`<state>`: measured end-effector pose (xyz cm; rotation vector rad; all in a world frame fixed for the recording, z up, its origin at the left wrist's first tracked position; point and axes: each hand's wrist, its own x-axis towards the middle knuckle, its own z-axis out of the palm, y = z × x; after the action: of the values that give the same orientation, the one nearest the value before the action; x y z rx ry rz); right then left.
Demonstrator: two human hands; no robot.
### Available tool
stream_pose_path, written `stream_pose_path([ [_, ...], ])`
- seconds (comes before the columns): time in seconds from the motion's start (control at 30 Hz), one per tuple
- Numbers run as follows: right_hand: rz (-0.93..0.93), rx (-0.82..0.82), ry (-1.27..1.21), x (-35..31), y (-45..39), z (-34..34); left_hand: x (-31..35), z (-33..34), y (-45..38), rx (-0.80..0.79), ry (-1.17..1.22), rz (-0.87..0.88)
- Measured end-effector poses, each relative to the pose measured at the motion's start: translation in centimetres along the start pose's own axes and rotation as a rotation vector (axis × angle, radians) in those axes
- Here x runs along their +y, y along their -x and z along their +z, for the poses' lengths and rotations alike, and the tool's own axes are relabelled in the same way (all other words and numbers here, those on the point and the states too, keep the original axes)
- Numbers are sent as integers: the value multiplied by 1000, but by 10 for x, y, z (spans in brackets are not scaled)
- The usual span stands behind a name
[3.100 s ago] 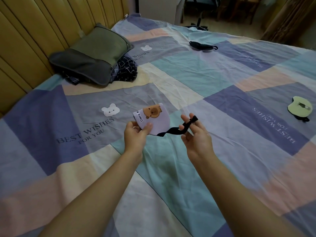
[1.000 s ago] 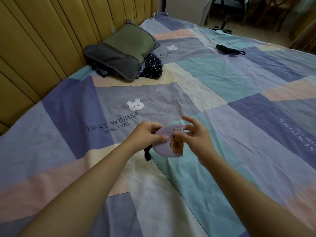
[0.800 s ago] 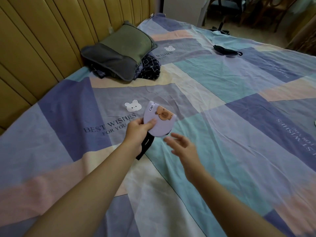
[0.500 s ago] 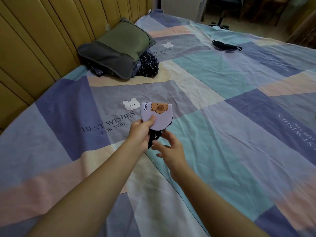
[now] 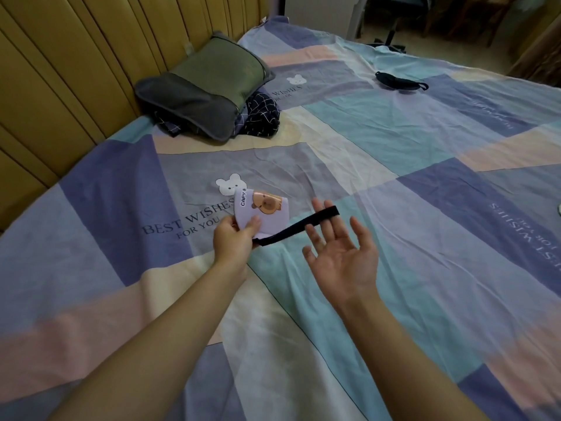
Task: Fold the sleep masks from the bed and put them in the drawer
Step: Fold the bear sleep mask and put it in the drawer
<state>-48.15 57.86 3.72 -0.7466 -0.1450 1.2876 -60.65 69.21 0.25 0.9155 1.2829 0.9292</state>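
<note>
A folded lilac sleep mask [image 5: 267, 212] with a brown capybara print is held above the patchwork bed cover. My left hand [image 5: 233, 240] pinches its lower edge between thumb and fingers. Its black elastic strap [image 5: 299, 226] stretches out to the right and loops over the straight fingers of my right hand [image 5: 341, 253], which is palm up and spread. A second, black sleep mask [image 5: 397, 82] lies flat far back on the bed. No drawer is in view.
A grey-green pillow [image 5: 206, 86] on a dark checked cloth [image 5: 261, 117] lies against the padded yellow headboard [image 5: 76, 56] at the back left. A pale object [image 5: 559, 209] shows at the right edge. Chair legs and floor lie beyond the bed's far end.
My right hand has moved from under the mask out to the right and opened, drawing the black strap taut over its fingers. The left hand keeps its pinch on the folded mask.
</note>
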Motion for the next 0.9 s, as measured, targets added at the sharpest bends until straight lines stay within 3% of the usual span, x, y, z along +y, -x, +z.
stream_pose_path([
  [0.03, -26, 81, 189, 0, -1, 3, -2, 3, 4, -12, -1, 11],
  [0.1, -72, 263, 863, 1, -3, 4, -2, 6, 6, -7, 33, 19],
  [0.17, -68, 266, 1576, 2, -3, -7, 4, 5, 3, 34, 104, 25],
  [0.2, -42, 198, 1717, 1, -1, -12, 7, 3, 0, 66, 129, 31],
  [0.23, -22, 124, 1631, 0, 2, -16, 10, 1, -3, 104, 125, 39],
  [0.33, -38, 11, 785, -5, 14, -8, 8, -5, -5, 173, 96, 36],
  [0.4, -20, 33, 254, -6, 13, -2, 3, -3, 1, 152, 147, 6],
  [0.5, -23, 173, -242, -6, 7, 2, 0, 4, 13, 75, 259, -32],
  [0.57, -23, 236, -271, -5, 4, 4, 2, 8, 19, -18, 370, -59],
  [0.7, -90, 332, 111, 2, 4, 2, 6, 6, 20, -224, 382, -78],
  [0.9, -163, 212, 334, 3, 11, 0, 17, 6, 20, -491, 179, -77],
])
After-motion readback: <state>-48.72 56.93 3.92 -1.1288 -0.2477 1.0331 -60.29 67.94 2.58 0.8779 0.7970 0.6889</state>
